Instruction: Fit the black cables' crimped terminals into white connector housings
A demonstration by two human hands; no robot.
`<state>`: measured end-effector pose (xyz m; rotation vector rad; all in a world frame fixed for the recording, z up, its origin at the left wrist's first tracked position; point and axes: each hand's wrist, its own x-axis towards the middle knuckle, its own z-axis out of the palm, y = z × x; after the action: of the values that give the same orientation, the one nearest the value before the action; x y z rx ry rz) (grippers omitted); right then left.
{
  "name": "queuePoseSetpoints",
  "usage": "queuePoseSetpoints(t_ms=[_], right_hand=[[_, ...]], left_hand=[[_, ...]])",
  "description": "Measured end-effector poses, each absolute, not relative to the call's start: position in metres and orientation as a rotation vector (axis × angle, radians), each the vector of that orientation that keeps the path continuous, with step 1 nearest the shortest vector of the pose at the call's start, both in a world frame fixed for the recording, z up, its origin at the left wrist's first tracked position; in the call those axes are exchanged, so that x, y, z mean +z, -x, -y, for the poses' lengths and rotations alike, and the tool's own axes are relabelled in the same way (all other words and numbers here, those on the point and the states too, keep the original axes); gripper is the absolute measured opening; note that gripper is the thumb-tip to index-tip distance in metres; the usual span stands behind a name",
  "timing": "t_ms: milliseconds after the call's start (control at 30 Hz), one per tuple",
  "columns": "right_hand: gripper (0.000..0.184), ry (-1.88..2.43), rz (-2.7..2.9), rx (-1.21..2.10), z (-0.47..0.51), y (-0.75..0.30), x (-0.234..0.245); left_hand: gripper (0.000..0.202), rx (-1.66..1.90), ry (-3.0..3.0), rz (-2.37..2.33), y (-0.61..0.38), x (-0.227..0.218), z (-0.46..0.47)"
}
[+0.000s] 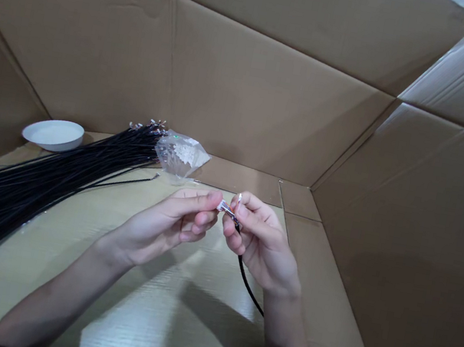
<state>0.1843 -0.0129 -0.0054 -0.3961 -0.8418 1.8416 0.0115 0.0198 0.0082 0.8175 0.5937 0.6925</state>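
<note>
My left hand (pixel 182 215) pinches a small white connector (pixel 221 205) between thumb and forefinger. Thin coloured wires run from that connector into the end of a black cable (pixel 245 280), which hangs down to the right. Close by, my right hand (pixel 263 236) is closed on the cable's wire end. A tiny white piece (pixel 239 198) sticks up at the right thumb and forefinger; whether it is a second connector on the same cable I cannot tell. Both hands are held above the table, nearly touching.
A thick bundle of black cables (pixel 56 172) with white-tipped ends lies along the left. At the back are a clear plastic bag (pixel 181 155) of small white pieces and a white dish (pixel 54 133). Cardboard walls (pixel 272 97) enclose the pale table (pixel 135 312).
</note>
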Motion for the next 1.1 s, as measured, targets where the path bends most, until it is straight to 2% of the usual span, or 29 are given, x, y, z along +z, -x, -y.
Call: queuePoseSetpoints(t_ms=[233, 600, 833, 1100], right_hand=[[0.019, 0.44, 0.829, 1.868, 0.014, -0.185, -0.003], [0.008, 0.363, 0.844, 1.9, 0.015, -0.184, -0.003], [0.016, 0.427, 0.896, 1.864, 0.017, -0.184, -0.001], [0.014, 0.516, 1.016, 1.745, 0.02, -0.185, -0.006]], left_hand=[[0.048, 0.81, -1.011, -0.648, -0.008, 0.006, -0.018], [0.04, 0.916, -1.195, -0.65, -0.002, 0.009, -0.016], [0.047, 0.929, -1.283, -0.715, 0.002, 0.009, -0.017], [0.045, 0.906, -1.258, -0.735, 0.0, 0.009, -0.015]])
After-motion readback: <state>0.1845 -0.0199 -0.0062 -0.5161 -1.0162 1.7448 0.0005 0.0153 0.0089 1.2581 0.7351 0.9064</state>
